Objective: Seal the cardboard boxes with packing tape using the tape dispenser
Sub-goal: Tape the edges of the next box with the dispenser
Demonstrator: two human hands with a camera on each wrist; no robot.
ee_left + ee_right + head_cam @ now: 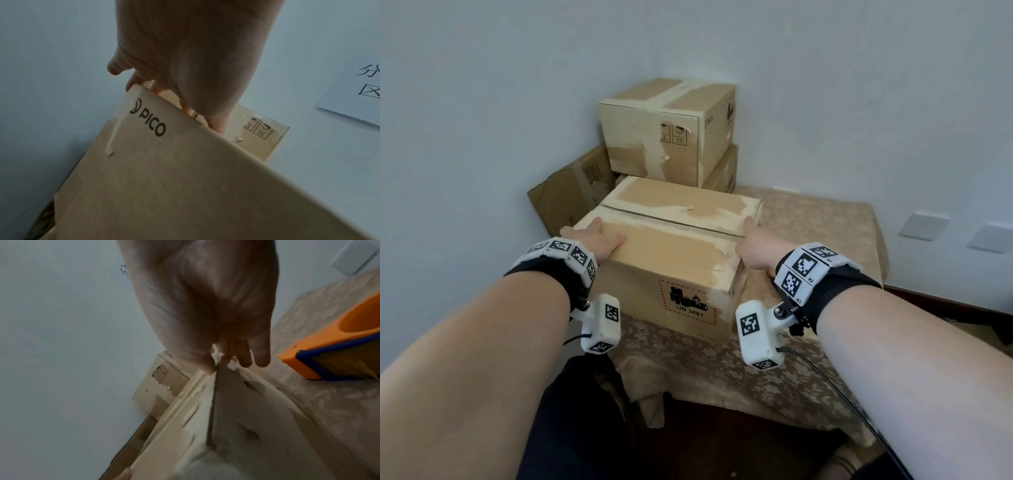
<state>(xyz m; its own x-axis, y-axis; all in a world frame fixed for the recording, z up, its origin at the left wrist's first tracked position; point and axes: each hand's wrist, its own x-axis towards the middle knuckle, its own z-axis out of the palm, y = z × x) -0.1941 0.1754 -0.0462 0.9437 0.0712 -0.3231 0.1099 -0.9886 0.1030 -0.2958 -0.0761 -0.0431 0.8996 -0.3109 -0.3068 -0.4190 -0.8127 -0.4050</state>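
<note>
two hands point(599, 240) point(753, 248) on one box point(674, 246); three boxes point(667, 133) behind

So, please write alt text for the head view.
Two hands, left hand and right hand, press on the top of an untaped cardboard box on a cloth-covered table. More boxes are stacked behind.
</note>
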